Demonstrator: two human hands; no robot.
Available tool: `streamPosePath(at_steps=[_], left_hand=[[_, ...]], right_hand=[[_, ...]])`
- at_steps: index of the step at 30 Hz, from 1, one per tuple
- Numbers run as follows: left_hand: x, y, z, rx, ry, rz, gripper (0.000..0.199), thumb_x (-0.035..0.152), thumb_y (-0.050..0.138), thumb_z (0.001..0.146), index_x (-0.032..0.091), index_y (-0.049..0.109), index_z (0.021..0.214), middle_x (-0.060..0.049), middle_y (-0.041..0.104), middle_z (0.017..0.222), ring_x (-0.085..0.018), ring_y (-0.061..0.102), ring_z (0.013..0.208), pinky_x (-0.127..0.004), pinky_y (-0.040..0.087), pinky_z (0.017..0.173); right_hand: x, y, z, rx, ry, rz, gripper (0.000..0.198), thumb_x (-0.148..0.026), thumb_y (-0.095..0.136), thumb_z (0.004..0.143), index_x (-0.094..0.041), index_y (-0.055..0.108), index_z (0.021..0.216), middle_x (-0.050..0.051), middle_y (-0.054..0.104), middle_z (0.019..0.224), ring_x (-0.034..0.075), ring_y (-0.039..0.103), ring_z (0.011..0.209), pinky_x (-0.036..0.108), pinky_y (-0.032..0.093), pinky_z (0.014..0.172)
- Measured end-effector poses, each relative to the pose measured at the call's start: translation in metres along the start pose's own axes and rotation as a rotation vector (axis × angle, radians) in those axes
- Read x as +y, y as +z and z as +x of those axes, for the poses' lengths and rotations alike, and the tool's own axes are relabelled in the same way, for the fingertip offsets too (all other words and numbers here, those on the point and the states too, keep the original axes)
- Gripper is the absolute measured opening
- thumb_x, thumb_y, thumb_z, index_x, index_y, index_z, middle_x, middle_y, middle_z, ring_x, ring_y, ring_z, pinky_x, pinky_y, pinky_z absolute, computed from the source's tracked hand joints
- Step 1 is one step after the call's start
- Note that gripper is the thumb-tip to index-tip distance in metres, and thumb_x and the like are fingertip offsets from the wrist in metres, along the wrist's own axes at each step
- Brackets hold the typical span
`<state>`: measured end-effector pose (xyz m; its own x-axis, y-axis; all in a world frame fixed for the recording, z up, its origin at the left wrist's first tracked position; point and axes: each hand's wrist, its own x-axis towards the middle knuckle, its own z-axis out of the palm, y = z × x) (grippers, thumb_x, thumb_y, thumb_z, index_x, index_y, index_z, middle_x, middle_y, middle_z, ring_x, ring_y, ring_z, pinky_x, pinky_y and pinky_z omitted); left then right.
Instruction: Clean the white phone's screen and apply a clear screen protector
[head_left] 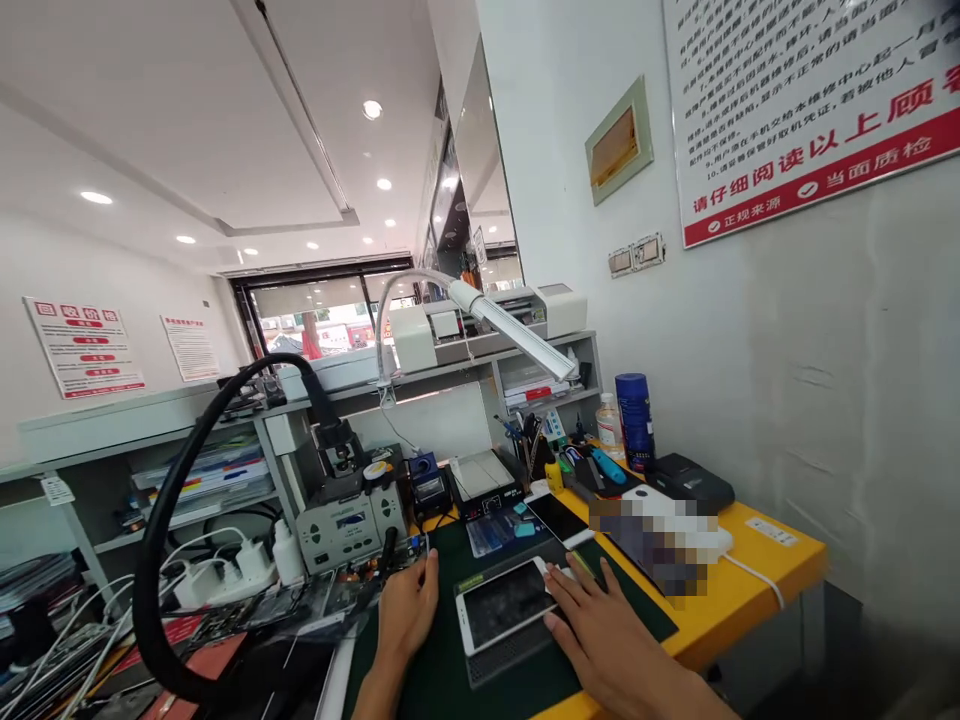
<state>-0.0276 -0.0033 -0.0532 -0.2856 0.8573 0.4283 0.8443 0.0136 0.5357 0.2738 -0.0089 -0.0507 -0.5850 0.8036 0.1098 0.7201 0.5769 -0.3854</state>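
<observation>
A white-framed smartphone (pixel 504 606) with a dark screen lies on a dark grey perforated pad (pixel 499 660), which rests on a green mat (pixel 450 550). My right hand (pixel 600 625) is open, fingers spread, with its fingertips on the phone's right end. Something small and whitish shows under those fingers, mostly hidden. To the left of the phone, my left hand (pixel 405 605) is closed in a pinch. A thin, narrow piece pokes up by its thumb, too small to name. Beyond the pad sits another white-edged phone (pixel 559 518).
At the left stand a grey soldering station (pixel 341 530), a thick black hose (pixel 150 530) and a power strip with white plugs (pixel 251 570). A blue spray can (pixel 635 420) and black box (pixel 688 482) stand back right. A white lamp (pixel 517 330) hangs overhead.
</observation>
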Motion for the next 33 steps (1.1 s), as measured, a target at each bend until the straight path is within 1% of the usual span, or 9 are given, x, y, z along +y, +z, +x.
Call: streamPosePath(at_steps=[6,10,13,19,25,29,33], left_hand=[[-0.002,0.001,0.001,-0.009,0.022,-0.023,0.051,0.052,0.029,0.097,0.024,0.023,0.055,0.003,0.034,0.048,-0.016,0.042,0.047,-0.028,0.022,0.052],[-0.003,0.002,0.002,-0.009,0.033,-0.04,0.052,0.053,0.031,0.097,0.024,0.02,0.056,0.004,0.029,0.048,-0.015,0.037,0.046,-0.029,0.02,0.052],[-0.004,0.003,0.002,-0.01,0.036,-0.049,0.052,0.053,0.031,0.097,0.024,0.019,0.056,0.004,0.028,0.049,-0.015,0.036,0.046,-0.029,0.019,0.052],[-0.004,0.002,0.002,-0.014,0.033,-0.055,0.052,0.053,0.031,0.097,0.024,0.02,0.056,0.004,0.027,0.048,-0.015,0.035,0.046,-0.029,0.019,0.052],[-0.001,0.001,0.002,-0.015,0.034,-0.044,0.051,0.051,0.031,0.098,0.023,0.023,0.056,0.003,0.033,0.048,-0.015,0.039,0.046,-0.029,0.021,0.052],[-0.002,0.001,0.003,-0.012,0.036,-0.029,0.051,0.05,0.032,0.097,0.023,0.022,0.055,0.003,0.033,0.048,-0.015,0.039,0.046,-0.029,0.019,0.052],[-0.002,0.002,0.005,-0.009,0.033,-0.021,0.051,0.049,0.032,0.097,0.023,0.024,0.054,0.002,0.035,0.048,-0.015,0.04,0.047,-0.03,0.018,0.053]], right_hand=[[0.002,0.006,-0.018,-0.011,-0.022,0.0,0.058,-0.054,0.019,0.102,-0.033,0.018,0.156,-0.007,0.016,0.163,0.033,0.002,0.151,0.065,-0.005,0.119],[0.0,0.005,-0.022,-0.022,-0.013,-0.025,0.058,-0.054,0.019,0.102,-0.032,0.02,0.156,-0.006,0.017,0.163,0.034,0.002,0.151,0.066,-0.007,0.118],[-0.005,-0.001,-0.021,-0.033,-0.013,-0.044,0.059,-0.054,0.019,0.102,-0.029,0.023,0.156,-0.005,0.019,0.162,0.034,0.002,0.151,0.066,-0.007,0.118],[-0.015,-0.012,-0.005,-0.058,0.034,-0.072,0.064,-0.057,0.02,0.1,-0.025,0.03,0.154,0.0,0.023,0.161,0.036,0.005,0.15,0.067,-0.005,0.117],[-0.014,-0.01,0.016,-0.043,0.048,-0.107,0.068,-0.06,0.017,0.1,-0.022,0.029,0.155,0.002,0.024,0.162,0.037,0.008,0.15,0.066,-0.003,0.118],[-0.013,-0.008,0.026,-0.039,0.052,-0.112,0.072,-0.062,0.013,0.099,-0.02,0.031,0.154,0.006,0.026,0.161,0.036,0.009,0.15,0.066,0.0,0.118],[-0.013,-0.006,0.034,-0.04,0.057,-0.132,0.076,-0.065,0.009,0.098,-0.019,0.031,0.154,0.005,0.025,0.161,0.036,0.007,0.151,0.065,-0.001,0.118]])
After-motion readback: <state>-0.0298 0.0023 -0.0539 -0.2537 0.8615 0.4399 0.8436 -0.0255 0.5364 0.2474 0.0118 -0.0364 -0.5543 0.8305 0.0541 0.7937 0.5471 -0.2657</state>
